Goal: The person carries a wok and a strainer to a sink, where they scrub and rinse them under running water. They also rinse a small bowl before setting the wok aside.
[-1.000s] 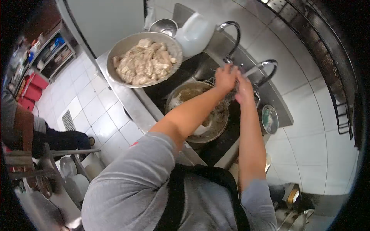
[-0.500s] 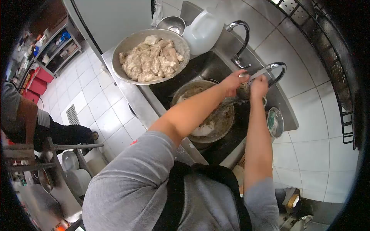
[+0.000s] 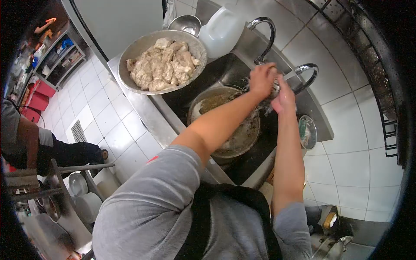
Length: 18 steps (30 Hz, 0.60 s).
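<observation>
My left hand [image 3: 262, 81] is over the sink [image 3: 227, 71], palm turned down, its partly bent fingers apart and pointing toward the right-hand faucet [image 3: 310, 71]. Facing it, my right hand [image 3: 284, 97] has its fingers loosely stretched and its thumb apart. Water splashes around both hands, and a shiny patch between them is too blurred to make out. Below my left forearm, a large round pan [image 3: 236, 147] with murky water sits in the sink, partly hidden by that arm. I see no object held in either hand.
A wide metal bowl [image 3: 123, 71] of raw chicken pieces [image 3: 162, 65] rests on the sink's left edge. Behind it are a small steel bowl [image 3: 185, 24] and a translucent jug [image 3: 223, 32]. Another faucet [image 3: 271, 34] and a small container [image 3: 308, 132] flank my hands. Another person's leg [image 3: 78, 151] shows left.
My right hand has come down from the faucet spout and opened from a closed grip. My left hand has turned palm down. Water now splashes more widely, and the view has shifted slightly.
</observation>
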Each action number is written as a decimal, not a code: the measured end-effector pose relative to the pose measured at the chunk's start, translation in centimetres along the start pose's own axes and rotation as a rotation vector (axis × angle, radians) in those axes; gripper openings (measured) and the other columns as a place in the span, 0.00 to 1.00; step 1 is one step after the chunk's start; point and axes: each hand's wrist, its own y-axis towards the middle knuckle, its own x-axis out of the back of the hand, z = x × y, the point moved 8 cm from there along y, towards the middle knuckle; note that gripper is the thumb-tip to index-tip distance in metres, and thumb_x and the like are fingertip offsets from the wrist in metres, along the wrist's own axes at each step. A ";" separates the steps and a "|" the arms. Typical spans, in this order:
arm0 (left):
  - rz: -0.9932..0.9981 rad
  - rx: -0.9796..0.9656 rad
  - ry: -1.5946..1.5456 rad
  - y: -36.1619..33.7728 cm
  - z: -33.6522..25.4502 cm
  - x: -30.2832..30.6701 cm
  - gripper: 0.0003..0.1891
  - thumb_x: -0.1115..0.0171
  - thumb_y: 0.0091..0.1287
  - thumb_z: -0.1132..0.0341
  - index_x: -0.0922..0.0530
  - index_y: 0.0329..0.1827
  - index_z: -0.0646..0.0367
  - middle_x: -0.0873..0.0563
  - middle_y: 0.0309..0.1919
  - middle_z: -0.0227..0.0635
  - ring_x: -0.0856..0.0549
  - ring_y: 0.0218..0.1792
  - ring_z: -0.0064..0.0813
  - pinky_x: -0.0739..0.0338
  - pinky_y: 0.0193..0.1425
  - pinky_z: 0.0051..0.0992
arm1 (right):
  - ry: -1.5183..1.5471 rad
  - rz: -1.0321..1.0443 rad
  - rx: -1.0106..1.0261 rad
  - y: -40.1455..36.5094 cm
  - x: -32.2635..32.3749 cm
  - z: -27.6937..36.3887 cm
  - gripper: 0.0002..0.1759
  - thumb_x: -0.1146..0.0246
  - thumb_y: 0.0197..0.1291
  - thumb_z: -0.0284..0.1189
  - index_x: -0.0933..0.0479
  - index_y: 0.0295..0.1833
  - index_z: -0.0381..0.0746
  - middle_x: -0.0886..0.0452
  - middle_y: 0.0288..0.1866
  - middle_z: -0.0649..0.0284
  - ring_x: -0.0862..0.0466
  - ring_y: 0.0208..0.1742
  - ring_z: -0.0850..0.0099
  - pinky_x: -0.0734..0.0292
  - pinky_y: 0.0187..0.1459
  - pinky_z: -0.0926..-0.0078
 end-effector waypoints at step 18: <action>0.373 0.252 -0.158 -0.6 1.7 -0.8 0.25 0.40 0.55 0.50 0.26 0.56 0.49 0.28 0.50 0.50 0.29 0.55 0.43 0.35 0.60 0.32 | 0.282 0.076 -0.018 0.5 -2.5 -2.3 0.22 0.52 0.64 0.45 0.31 0.50 0.36 0.27 0.51 0.55 0.26 0.52 0.59 0.32 0.55 0.59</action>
